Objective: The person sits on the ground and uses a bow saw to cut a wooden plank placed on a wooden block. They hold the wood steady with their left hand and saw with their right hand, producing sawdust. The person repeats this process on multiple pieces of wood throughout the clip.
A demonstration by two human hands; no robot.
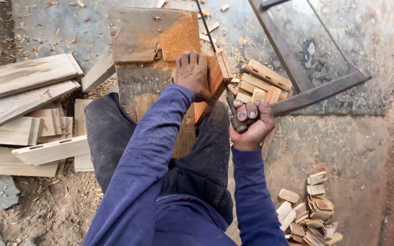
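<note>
wood sawing under way — left hand (192,73) clamps the block (217,77), fingers curled over it. right hand (251,124) fists the saw (297,68) handle; next stroke wants a steady block.

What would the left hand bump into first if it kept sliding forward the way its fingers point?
Probably the sawdust pile. The left hand presses the wooden piece on the work block, fingers pointing up the picture toward that pile. Depth is hard to judge.

- Planks (21,98) lying stacked at left, pale and grooved.
- Offcuts (308,212) piling at lower right on the floor.
- Slats (263,84) resting beside the bench.
- Shavings (46,205) littering the floor (365,150).
</note>
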